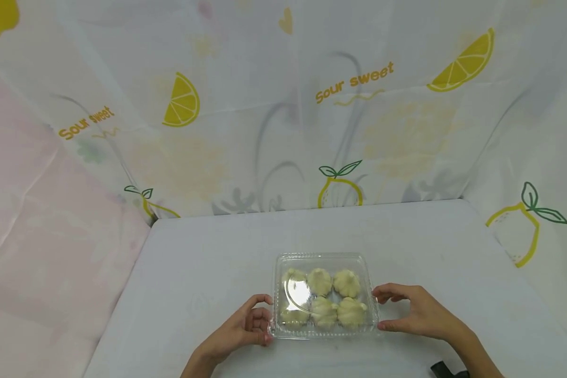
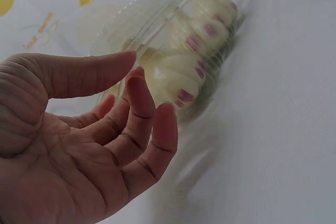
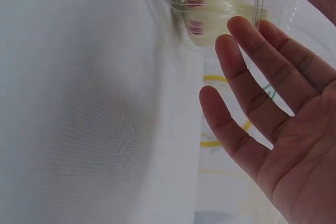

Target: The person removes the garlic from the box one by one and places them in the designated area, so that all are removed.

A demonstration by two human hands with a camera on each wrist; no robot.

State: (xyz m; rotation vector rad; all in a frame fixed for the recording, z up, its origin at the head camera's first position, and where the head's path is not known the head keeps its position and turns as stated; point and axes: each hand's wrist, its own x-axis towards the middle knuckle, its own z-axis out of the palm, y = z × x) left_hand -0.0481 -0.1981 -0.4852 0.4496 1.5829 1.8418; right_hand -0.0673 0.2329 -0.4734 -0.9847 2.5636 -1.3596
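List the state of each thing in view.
Clear rectangular plastic container: lid closed, resting on white table.
Six pale-yellow, bulb-shaped pieces: inside, two rows of three.
Left hand: fingers bent, at container's left edge.
Right hand: fingers apart, at its right edge.
Lemon-printed white backdrop: lightly creased.

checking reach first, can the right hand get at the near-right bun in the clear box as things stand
Probably not directly: the right hand is right beside the clear box, but its lid appears closed over the near-right bun, so plastic blocks the way.
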